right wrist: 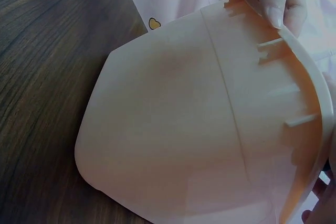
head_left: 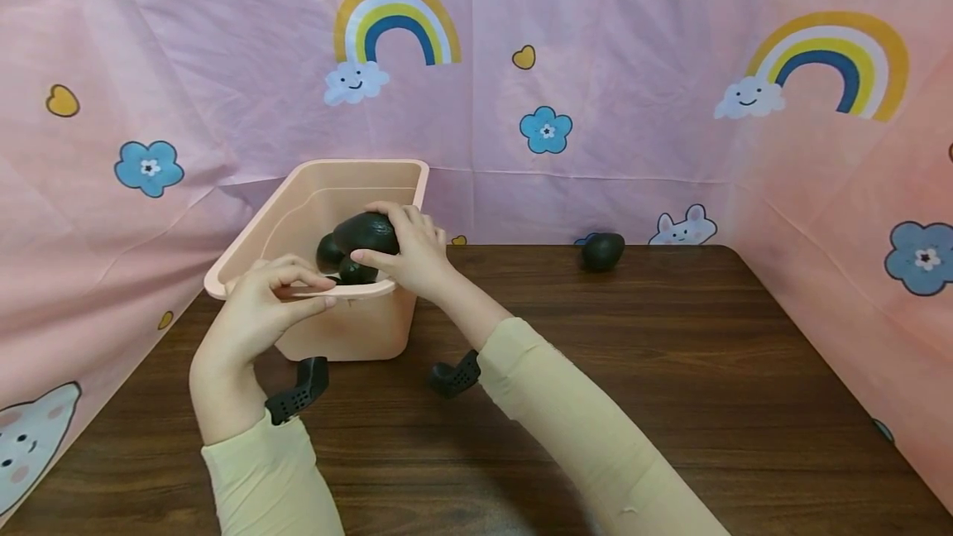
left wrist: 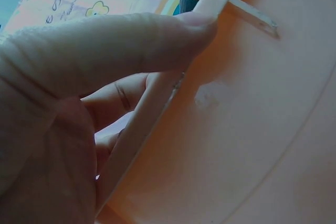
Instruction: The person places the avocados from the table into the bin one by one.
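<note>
A peach-coloured plastic bin (head_left: 342, 325) stands on the left of the table. My left hand (head_left: 253, 313) pinches its front rim, with the thumb outside, as the left wrist view shows closely. Over the bin's right side, my right hand (head_left: 420, 259) grips a large dark green avocado (head_left: 365, 232) between thumb and fingers, at about rim height. Beneath and beside it in the bin are another avocado (head_left: 328, 255) and a partly hidden avocado (head_left: 356, 271). The bin's floor is hidden from the head view.
A single avocado (head_left: 603, 251) lies at the back of the dark wooden table (head_left: 633, 370), right of the bin. A patterned pink cloth (head_left: 596, 106) hangs behind and along both sides. Each wrist wears a black mount, such as the left mount (head_left: 298, 391).
</note>
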`<action>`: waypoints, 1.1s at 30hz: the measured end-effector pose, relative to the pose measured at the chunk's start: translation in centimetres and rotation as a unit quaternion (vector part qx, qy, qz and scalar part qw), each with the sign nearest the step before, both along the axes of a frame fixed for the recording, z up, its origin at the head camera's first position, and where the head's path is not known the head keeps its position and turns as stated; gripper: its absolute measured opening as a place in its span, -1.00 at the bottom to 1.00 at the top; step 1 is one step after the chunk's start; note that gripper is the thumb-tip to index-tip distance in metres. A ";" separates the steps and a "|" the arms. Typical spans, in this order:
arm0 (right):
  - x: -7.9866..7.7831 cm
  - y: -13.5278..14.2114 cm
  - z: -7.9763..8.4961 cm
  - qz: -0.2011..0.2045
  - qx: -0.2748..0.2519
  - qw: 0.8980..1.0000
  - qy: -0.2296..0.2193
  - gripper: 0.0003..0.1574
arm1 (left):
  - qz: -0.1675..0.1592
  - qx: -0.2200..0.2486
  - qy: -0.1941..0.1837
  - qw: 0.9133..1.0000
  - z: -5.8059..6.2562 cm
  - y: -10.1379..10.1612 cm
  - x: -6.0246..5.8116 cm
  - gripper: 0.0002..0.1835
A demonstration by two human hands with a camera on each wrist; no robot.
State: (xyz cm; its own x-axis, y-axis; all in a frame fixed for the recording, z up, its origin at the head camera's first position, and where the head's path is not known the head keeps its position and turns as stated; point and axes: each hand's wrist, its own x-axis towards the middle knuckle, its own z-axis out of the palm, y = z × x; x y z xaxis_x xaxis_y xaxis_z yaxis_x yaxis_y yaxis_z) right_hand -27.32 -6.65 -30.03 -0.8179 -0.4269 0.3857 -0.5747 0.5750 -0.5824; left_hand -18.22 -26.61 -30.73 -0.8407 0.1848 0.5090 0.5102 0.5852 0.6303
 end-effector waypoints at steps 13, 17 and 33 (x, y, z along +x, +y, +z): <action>-0.3 0.8 -0.5 0.017 0.051 0.997 -0.060 0.04 | -0.007 0.012 -0.009 1.000 0.1 0.3 0.1 -0.82; -0.4 0.9 -0.6 0.021 0.056 0.996 -0.062 0.08 | -0.011 0.019 -0.014 1.000 0.1 0.3 0.1 -0.82; -0.4 2.2 -1.3 0.032 0.076 0.995 -0.050 0.01 | 0.003 -0.005 -0.007 1.000 0.3 0.2 0.3 -0.80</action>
